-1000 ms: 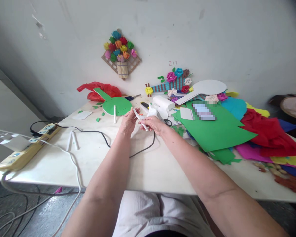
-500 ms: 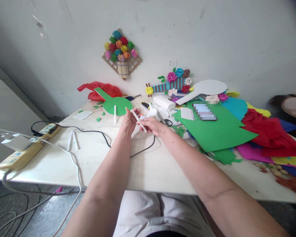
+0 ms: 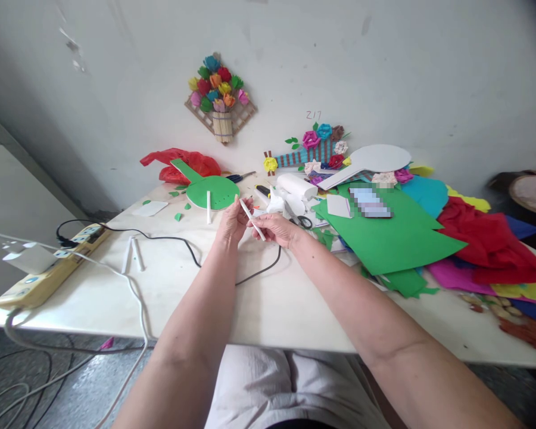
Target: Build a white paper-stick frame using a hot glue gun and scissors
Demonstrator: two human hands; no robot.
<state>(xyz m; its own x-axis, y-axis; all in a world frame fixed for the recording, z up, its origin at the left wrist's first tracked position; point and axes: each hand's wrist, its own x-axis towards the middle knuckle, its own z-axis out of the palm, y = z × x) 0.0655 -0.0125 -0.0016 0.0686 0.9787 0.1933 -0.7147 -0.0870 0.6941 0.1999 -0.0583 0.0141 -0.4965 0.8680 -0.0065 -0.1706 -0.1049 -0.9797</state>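
Observation:
A slim white paper tube [image 3: 252, 218] slants between my two hands above the table. My left hand [image 3: 234, 223] has its fingers closed at the tube's upper end, and my right hand [image 3: 274, 228] pinches it lower down. Just beyond my left hand lies a green guitar-shaped cutout [image 3: 212, 191] with a row of small holes. Another white paper tube [image 3: 208, 207] rests upright-looking against its near edge. Two more white strips or tubes [image 3: 137, 254] lie on the table to the left.
A yellow power strip [image 3: 49, 268] with cords sits at the left edge; a black cable [image 3: 152, 236] crosses the table. Scissors [image 3: 304, 222], white rolls [image 3: 297, 186], green sheets [image 3: 402, 232], a phone [image 3: 370, 202] and red crepe paper [image 3: 495, 238] crowd the right. Red plastic [image 3: 192, 165] lies behind.
The white tube has turned slightly in my fingers, and my left thumb has shifted a little. Everything else stays where it was.

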